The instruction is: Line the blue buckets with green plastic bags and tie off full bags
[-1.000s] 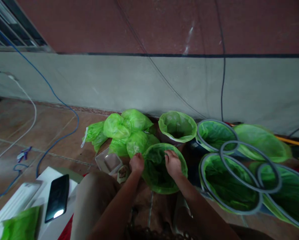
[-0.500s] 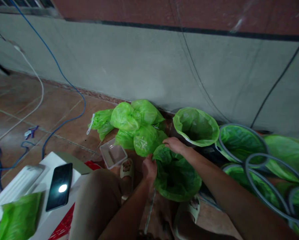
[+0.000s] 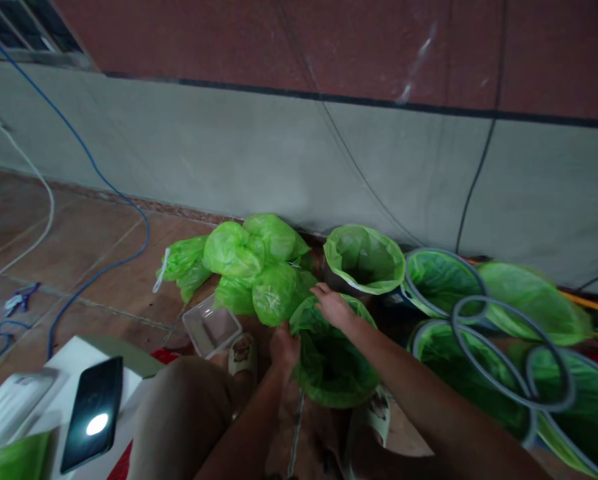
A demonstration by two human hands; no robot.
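Note:
A green trash bag (image 3: 329,390) lines a bin standing between my feet, its mouth spread over the rim. My left hand (image 3: 285,348) is closed on the bag's edge at the left side. At the far side of the rim, my right hand (image 3: 333,307) pinches the same edge, its fingertips partly hidden. The bin itself is covered by the bag. Just beyond my hands sits a pile of tied, filled green bags (image 3: 273,293). A clear plastic container (image 3: 211,325) lies on the floor left of my foot.
More bins with green liners, including one by the wall (image 3: 363,257), stand to the right. A loose grey ring (image 3: 513,313) rests across them. On the left, a phone (image 3: 93,413) lies on a white box (image 3: 73,353). A blue cable (image 3: 103,267) crosses the floor.
The view has swung to the right, bringing more lined bins into sight. My right hand has shifted slightly along the rim toward me; both hands still grip the bag's edge.

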